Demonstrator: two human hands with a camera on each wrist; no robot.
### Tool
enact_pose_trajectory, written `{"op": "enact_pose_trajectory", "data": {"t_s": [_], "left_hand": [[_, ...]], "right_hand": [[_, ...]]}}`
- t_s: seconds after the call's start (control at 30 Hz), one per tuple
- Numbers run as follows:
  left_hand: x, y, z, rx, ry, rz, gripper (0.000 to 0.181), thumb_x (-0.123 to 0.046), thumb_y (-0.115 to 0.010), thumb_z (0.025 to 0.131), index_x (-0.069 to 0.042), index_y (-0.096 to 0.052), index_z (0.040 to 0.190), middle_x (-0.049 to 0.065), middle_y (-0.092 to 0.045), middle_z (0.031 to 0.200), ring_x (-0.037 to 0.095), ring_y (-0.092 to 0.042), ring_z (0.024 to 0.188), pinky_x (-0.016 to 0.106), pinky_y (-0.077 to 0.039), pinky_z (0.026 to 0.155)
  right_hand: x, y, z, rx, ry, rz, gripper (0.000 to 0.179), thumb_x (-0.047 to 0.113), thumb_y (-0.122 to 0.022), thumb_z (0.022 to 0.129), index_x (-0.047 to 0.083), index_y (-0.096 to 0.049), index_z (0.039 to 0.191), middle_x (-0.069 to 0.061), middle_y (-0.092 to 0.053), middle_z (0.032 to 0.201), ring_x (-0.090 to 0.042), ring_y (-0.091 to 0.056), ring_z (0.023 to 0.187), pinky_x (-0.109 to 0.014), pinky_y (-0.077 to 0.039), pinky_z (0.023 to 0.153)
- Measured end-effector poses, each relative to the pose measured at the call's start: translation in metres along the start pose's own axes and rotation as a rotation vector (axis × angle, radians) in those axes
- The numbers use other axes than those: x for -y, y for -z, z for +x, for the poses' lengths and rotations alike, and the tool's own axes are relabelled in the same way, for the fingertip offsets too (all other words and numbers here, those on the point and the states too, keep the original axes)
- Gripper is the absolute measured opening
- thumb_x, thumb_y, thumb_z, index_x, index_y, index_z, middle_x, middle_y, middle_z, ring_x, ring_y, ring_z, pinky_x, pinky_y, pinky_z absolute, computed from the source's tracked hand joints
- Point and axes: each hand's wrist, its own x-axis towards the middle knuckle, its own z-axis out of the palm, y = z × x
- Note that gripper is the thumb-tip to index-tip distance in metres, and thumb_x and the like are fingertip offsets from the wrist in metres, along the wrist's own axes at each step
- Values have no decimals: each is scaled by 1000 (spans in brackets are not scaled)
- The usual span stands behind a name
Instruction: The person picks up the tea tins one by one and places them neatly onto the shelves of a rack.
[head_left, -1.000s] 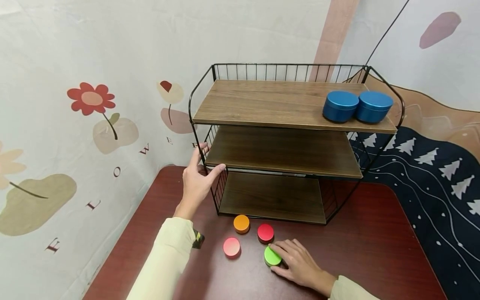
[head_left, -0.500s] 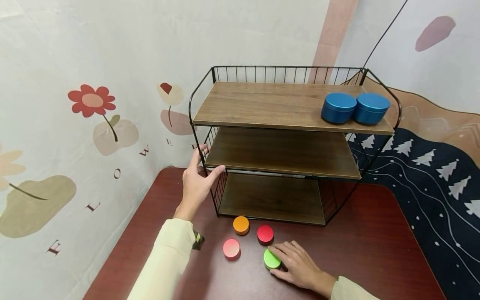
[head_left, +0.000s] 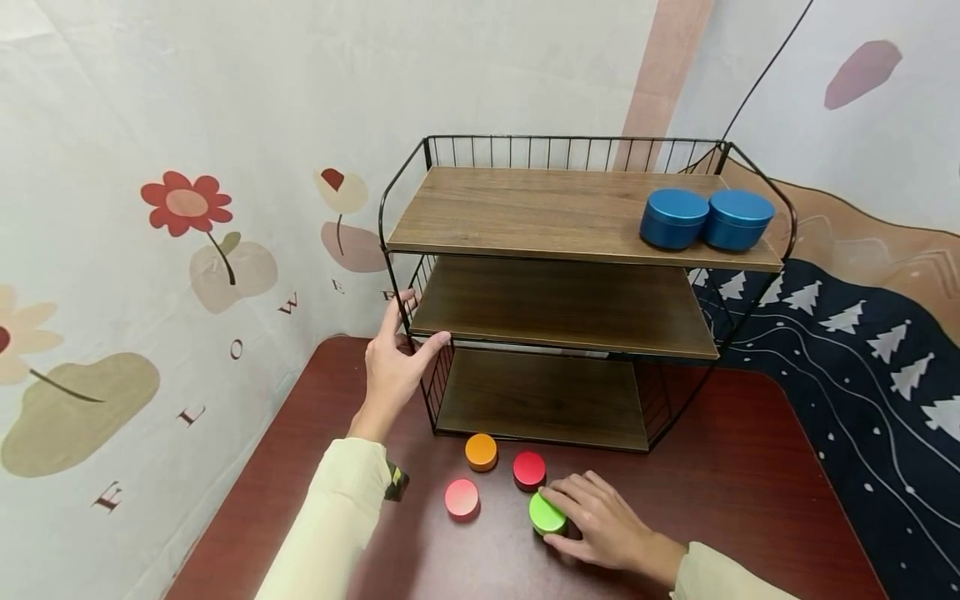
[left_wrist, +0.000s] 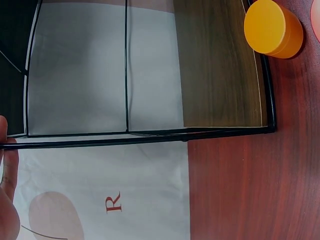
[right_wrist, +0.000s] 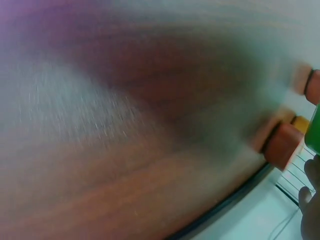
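My right hand [head_left: 600,521] pinches a small round green tin [head_left: 547,512] low over the table, fingers on its far side and thumb on its near side. In the right wrist view the green tin [right_wrist: 314,132] shows at the right edge. A red tin [head_left: 529,470] stands just beyond it, with an orange tin [head_left: 481,452] and a pink tin [head_left: 461,499] to the left. My left hand [head_left: 390,371] grips the left post of a three-tier shelf rack [head_left: 555,308], thumb on the middle board's front edge and fingers behind the post.
Two larger blue tins [head_left: 705,218] stand side by side at the right end of the top board [head_left: 517,204]. A dark object with yellow marks [head_left: 396,481] shows beside my left sleeve. Printed cloth [head_left: 247,100] hangs behind the dark red table [head_left: 750,467].
My right hand and the green tin have shifted slightly right, away from the red tin. The left hand keeps its place on the rack. The head view has turned a little.
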Motion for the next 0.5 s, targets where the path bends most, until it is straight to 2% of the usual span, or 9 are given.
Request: {"op": "enact_pose_trajectory", "data": {"t_s": [0.23, 0.37, 0.5], "left_hand": [[-1, 0, 0, 2, 4, 5, 70, -36, -81, 85, -32, -46, 145, -10, -58, 138, 19, -53, 49, 24, -41, 50], [-1, 1, 0, 2, 11, 9, 69, -37, -80, 85, -37, -45, 144, -11, -58, 138, 16, -54, 49, 24, -42, 50], [-1, 1, 0, 4, 12, 13, 68, -38, -80, 85, -42, -45, 143, -11, -58, 137, 16, -53, 49, 24, -41, 50]], "right_hand": [[-4, 14, 11, -86, 97, 23, 60, 35, -90, 67, 9, -70, 117, 2, -65, 108, -12, -59, 93, -33, -48, 74], [-4, 22, 16, -101, 133, 18, 62, 34, -91, 64, 8, -70, 116, 2, -65, 108, -13, -60, 92, -32, -47, 74], [-5, 31, 21, -110, 158, 7, 61, 36, -90, 66, 9, -70, 116, 2, -65, 108, -14, -60, 92, -33, -48, 74]]}}
